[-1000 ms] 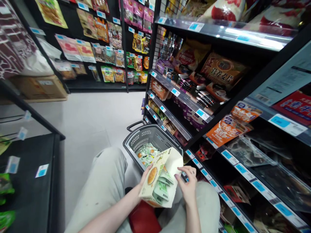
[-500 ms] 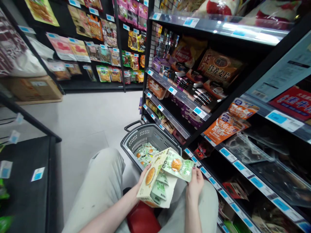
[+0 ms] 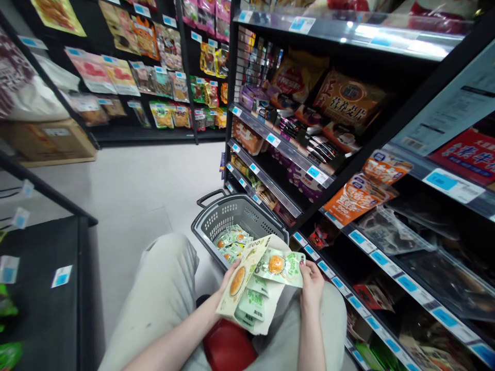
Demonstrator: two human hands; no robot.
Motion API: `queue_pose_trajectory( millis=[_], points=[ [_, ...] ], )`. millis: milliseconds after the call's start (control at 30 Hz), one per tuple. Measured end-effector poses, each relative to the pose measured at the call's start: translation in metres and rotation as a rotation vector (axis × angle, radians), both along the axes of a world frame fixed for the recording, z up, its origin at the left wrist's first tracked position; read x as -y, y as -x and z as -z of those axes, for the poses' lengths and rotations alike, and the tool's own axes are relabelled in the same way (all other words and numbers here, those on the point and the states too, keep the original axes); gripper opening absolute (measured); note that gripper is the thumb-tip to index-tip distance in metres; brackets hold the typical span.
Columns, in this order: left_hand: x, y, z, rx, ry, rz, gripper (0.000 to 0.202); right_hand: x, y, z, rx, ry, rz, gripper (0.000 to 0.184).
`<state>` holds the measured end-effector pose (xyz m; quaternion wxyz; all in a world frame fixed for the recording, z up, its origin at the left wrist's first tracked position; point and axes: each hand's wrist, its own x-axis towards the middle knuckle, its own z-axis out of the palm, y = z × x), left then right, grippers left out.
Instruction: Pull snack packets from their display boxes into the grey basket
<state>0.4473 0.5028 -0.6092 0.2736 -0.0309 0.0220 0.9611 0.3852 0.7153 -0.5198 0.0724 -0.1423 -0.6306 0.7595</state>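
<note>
My left hand point(image 3: 229, 278) grips the left side of an opened cardboard box point(image 3: 236, 281), cream-coloured with a round yellow food picture on it. Several green-and-white snack packets point(image 3: 253, 304) stand inside the box. Between the thumb and fingers of my right hand point(image 3: 311, 281) is the right end of one green snack packet point(image 3: 277, 265), printed with an orange-yellow round. Its left end lies at the upper part of the box opening. Just beyond the box, a grey shopping basket point(image 3: 209, 226) on the floor has similar packets point(image 3: 234, 239) in it.
Shelves with blue-and-white price tags point(image 3: 408, 283) rise close on my right, holding orange pouches point(image 3: 358, 196). A dark low shelf point(image 3: 42, 247) stands to the left. Hanging snack bags point(image 3: 162, 114) line the far wall, near a carton point(image 3: 46, 139). Below me is a red seat point(image 3: 228, 345).
My right hand and its packet have moved slightly left, over the box opening. The box tilts a little more, showing more of the packets inside. The view has shifted slightly.
</note>
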Motion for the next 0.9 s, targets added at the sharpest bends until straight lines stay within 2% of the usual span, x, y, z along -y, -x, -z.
queue_pose_trajectory(
  millis=[267,467,600,733,900],
  points=[
    [0.000,0.000,0.007,0.001,-0.024,0.028,0.054,-0.008,0.004,0.002,0.023,0.028,-0.040,0.037],
    [0.000,0.002,0.020,-0.012,-0.062,0.033,0.055,-0.001,0.000,-0.007,0.035,0.117,0.031,0.035],
    [0.000,0.002,0.022,-0.007,-0.133,0.042,0.054,0.003,0.000,-0.012,0.063,0.153,0.046,0.038],
    [0.001,0.002,0.019,-0.022,-0.121,0.042,0.056,-0.005,0.001,-0.014,0.071,0.059,-0.004,0.041],
    [0.001,0.001,0.012,0.001,-0.043,0.017,0.057,-0.036,-0.005,-0.017,0.035,-0.097,-0.114,0.037]
  ],
)
